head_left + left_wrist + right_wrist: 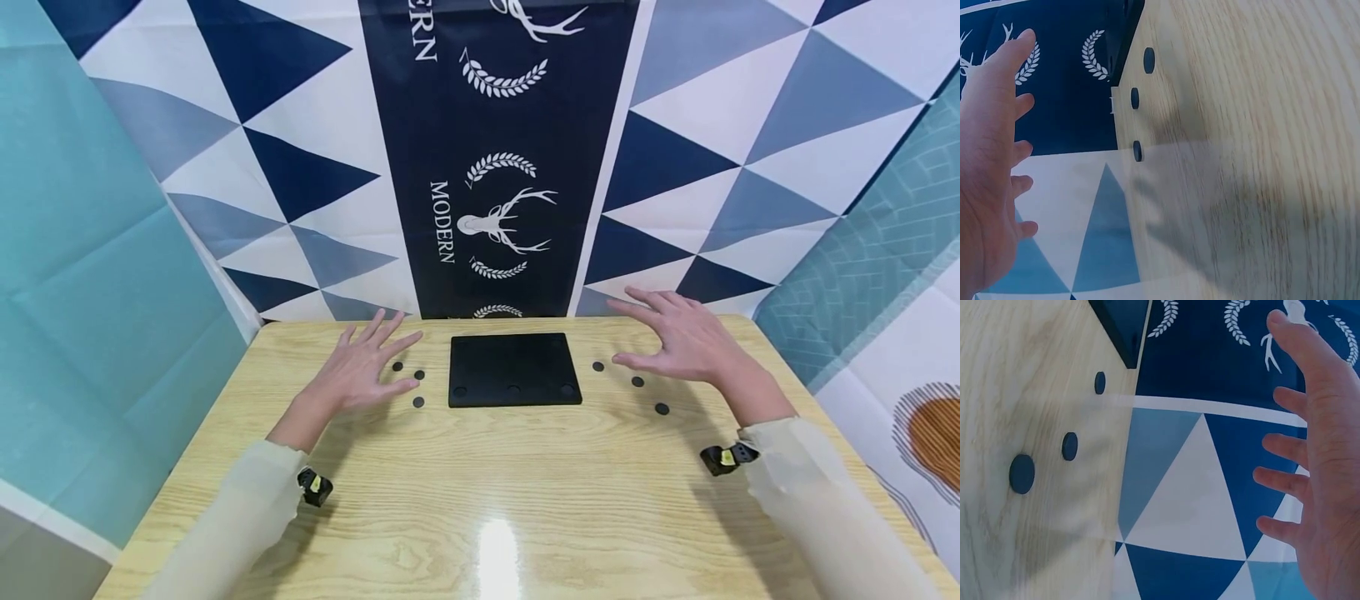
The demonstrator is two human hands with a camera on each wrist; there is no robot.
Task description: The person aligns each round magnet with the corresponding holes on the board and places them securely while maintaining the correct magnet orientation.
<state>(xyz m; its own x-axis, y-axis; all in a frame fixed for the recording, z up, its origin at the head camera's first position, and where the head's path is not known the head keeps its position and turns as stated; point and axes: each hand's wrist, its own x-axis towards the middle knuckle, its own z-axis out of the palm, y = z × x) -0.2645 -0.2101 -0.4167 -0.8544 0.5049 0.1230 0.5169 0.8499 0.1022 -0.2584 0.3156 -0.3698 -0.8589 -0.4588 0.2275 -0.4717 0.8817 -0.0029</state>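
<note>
A flat black rectangular board (514, 367) lies near the back edge of the table, with round marks along its front side. To its left are three small black discs (418, 402), and three more black discs (637, 382) lie in a slanting row to its right. My left hand (358, 367) hovers beside the left discs, fingers spread and holding nothing. Over on the right, my right hand (686, 337) is raised above the discs there, fingers apart. Both wrist views show the left hand (988, 169) and the right hand (1332, 462) up off the wood.
The light wooden table (450, 483) ends at a patterned cloth backdrop (495, 167) with triangles and deer heads. Teal cloth (112, 275) hangs on the left. Each sleeve cuff carries a small black wrist camera (315, 487).
</note>
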